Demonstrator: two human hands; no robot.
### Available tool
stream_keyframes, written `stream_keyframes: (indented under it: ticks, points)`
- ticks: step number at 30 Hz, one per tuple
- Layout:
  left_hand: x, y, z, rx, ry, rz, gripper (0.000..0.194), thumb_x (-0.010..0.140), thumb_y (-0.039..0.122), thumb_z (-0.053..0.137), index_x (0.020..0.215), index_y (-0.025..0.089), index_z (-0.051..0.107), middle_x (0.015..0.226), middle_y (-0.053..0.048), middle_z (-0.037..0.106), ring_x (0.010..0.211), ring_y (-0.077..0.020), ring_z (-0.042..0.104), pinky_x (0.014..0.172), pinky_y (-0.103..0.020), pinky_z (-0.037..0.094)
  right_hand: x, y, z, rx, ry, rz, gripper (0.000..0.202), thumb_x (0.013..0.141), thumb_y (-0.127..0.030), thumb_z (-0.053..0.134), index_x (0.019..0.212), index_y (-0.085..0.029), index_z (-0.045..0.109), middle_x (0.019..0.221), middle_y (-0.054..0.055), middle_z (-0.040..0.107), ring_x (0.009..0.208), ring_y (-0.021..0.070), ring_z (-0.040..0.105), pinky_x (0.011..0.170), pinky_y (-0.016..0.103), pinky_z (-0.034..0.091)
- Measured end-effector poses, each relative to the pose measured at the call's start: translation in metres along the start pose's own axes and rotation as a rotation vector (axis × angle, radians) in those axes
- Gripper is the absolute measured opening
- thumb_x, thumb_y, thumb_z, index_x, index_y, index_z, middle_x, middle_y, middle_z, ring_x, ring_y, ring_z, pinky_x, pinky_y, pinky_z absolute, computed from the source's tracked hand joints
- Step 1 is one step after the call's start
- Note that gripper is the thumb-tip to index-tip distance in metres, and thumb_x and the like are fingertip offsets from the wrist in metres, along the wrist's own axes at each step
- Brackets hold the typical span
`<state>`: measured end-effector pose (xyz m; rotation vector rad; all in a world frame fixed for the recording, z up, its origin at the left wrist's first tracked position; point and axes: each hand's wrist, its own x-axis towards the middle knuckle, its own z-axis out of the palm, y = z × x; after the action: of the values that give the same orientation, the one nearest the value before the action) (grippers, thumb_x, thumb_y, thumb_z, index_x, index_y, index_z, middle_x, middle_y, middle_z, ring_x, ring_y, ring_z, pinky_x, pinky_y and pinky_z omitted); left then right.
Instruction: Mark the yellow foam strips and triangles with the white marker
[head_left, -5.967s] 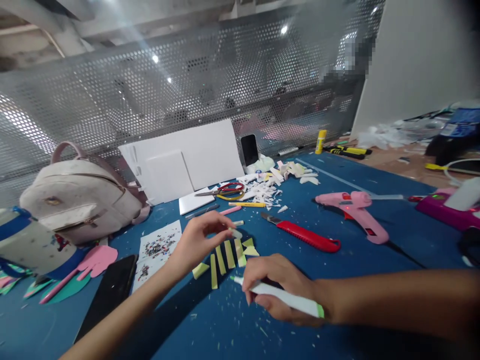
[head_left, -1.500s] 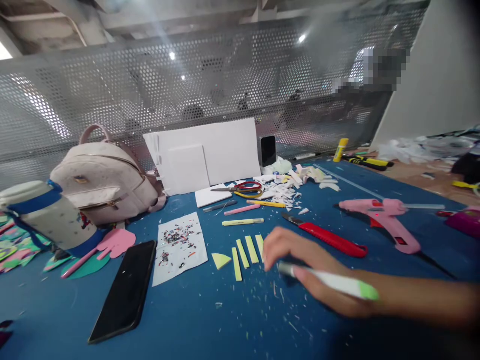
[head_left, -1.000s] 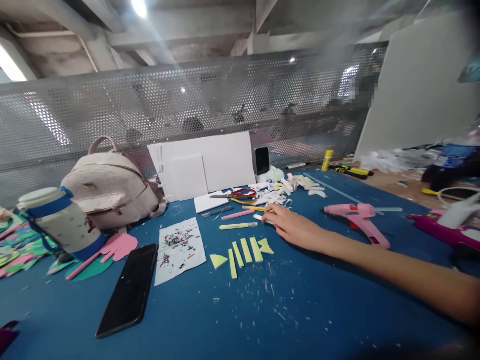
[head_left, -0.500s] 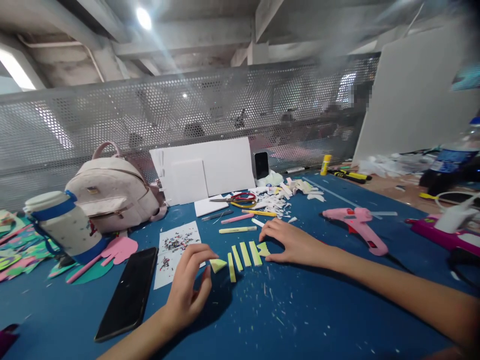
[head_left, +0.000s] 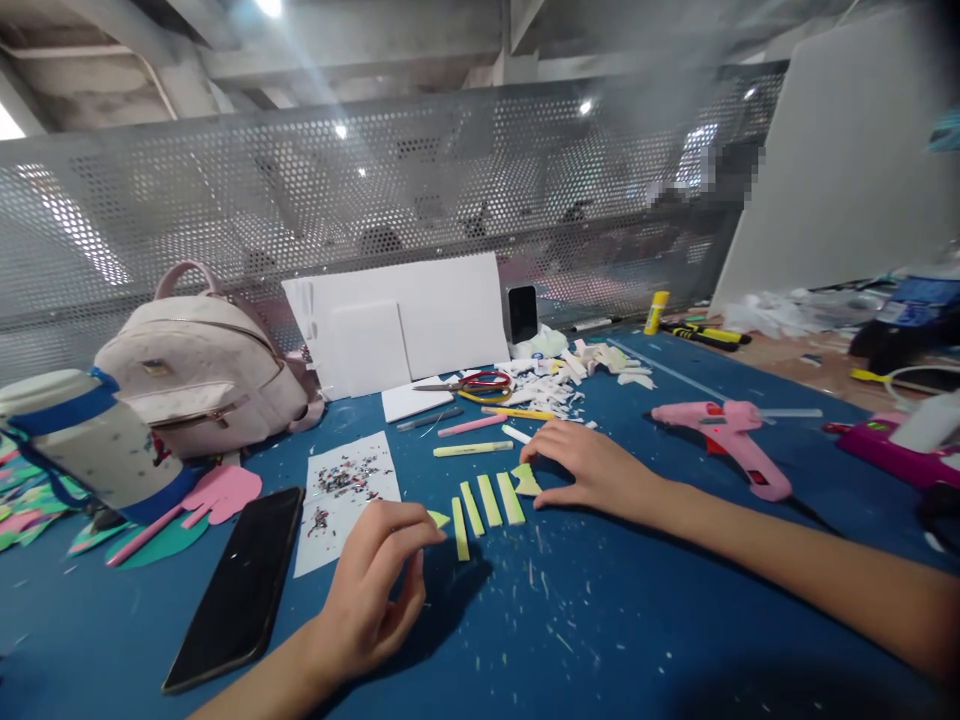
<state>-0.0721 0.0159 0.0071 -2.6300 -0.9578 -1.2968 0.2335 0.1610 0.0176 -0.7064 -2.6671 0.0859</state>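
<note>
Several narrow yellow-green strips [head_left: 490,500] lie side by side on the blue tabletop, between my hands. My left hand [head_left: 381,585] hovers at their left with curved fingers, the thumb apart from the index finger and nothing visibly held. Its fingertips cover most of a small yellow-green triangular piece [head_left: 439,519]. At the right end of the row is a notched, tail-shaped yellow-green piece [head_left: 526,481]. My right hand [head_left: 592,472] rests beside it, thumb and fingers spread around its right edge; whether they touch it I cannot tell.
Behind the strips lie a pale yellow marker [head_left: 472,449], a pink pen [head_left: 472,425], scissors [head_left: 480,384] and white scraps [head_left: 544,390]. A pink glue gun [head_left: 739,435] is at right. Leftward are a phone [head_left: 236,590], glitter-strewn paper [head_left: 349,490], a bottle [head_left: 97,440] and a backpack [head_left: 210,370].
The view has tilted down slightly. My left hand has shifted over the triangular piece, hiding most of it. My right hand stays beside the tail-shaped piece.
</note>
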Motion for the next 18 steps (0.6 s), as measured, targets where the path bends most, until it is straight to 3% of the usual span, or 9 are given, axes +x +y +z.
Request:
stream_keyframes:
  ticks: [12, 18]
  points:
    - [0.0004, 0.0015, -0.0022, 0.022, -0.013, -0.003, 0.043, 0.089, -0.007, 0.044, 0.126, 0.014, 0.053, 0.113, -0.011, 0.056, 0.101, -0.0195, 0.056, 0.088, -0.03, 0.049, 0.0015, -0.0082, -0.0075, -0.356, 0.1, -0.253, 0.026, 0.102, -0.025, 0.056, 0.121, -0.012, 0.067, 0.108, 0.014, 0.073, 0.103, 0.0294, 0.06, 0.09, 0.044, 0.048]
    - [-0.0002, 0.0009, -0.0013, 0.02, -0.034, -0.008, 0.044, 0.09, -0.007, 0.043, 0.127, 0.015, 0.052, 0.113, -0.011, 0.057, 0.103, -0.0194, 0.055, 0.089, -0.03, 0.048, 0.0042, -0.0047, -0.0073, -0.473, 0.095, -0.312, 0.03, 0.103, -0.008, 0.043, 0.123, -0.014, 0.066, 0.106, 0.012, 0.074, 0.101, 0.0264, 0.062, 0.088, 0.042, 0.049]
